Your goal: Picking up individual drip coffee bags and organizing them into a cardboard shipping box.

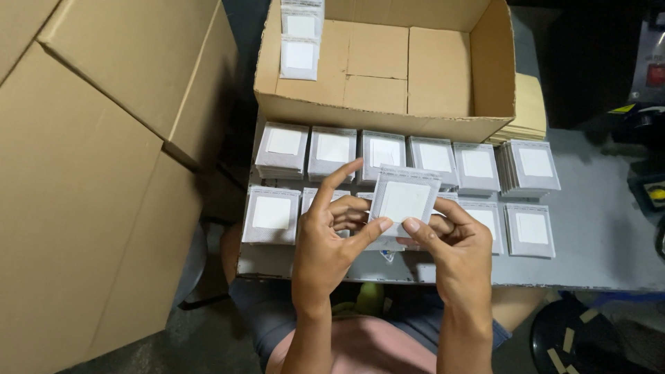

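Both hands hold up one small stack of grey-edged square packets (404, 199), each with a white pad in the middle. My left hand (331, 239) pinches its lower left edge, with the index finger pointing up. My right hand (454, 246) grips the lower right edge with thumb and fingers. Beneath them, two rows of similar packet stacks (332, 152) lie on a grey table (596, 242). Behind the rows stands an open cardboard box (388, 69) with two packet stacks (299, 55) in its far left corner.
Large cardboard cartons (90, 173) stand at the left, close to the table. Flat tan sheets (530, 111) lie right of the box. Dark equipment (644, 125) sits at the right edge, and a black stool (582, 339) is lower right. My knees show under the table.
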